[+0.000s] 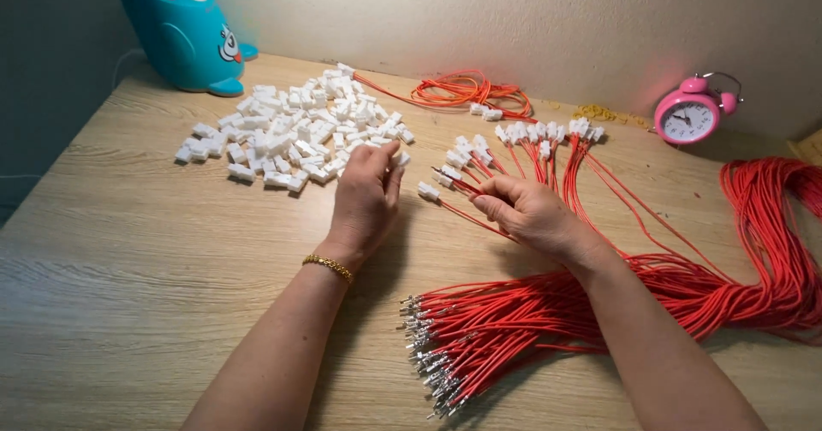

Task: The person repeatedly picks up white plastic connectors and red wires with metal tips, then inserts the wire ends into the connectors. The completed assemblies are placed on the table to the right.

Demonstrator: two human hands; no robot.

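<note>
**Hand Positions at the Connector and Wire Station**

The left hand [366, 193] rests palm-down with its fingers curled loosely. Its fingertips pinch a single white connector [399, 159] at the near edge of the connector pile [291, 136]. The hand is partly closed on this part, not flat on the surface [145, 268].

The right hand [533, 213] lies just beside the left hand, to its right. Its thumb and forefinger are closed on one red wire [467, 188], gripped close to the metal-tipped end, which points toward the left hand. The remaining fingers are folded inward.

Locations relative to the hands:

- The connector pile spreads beyond and to the left of the left hand.
- One loose white connector [427, 191] lies between the two hands, touching neither.
- A fan of finished wires [535, 140], each capped with a white connector, lies just beyond the right hand.
- The loose wire bundle [514, 320], with bare metal terminals at its left end, lies nearer the person than both hands and passes under the right forearm.
- An orange wire coil [462, 90] lies well beyond both hands.
- A gold bracelet [327, 266] sits on the left wrist.
</note>
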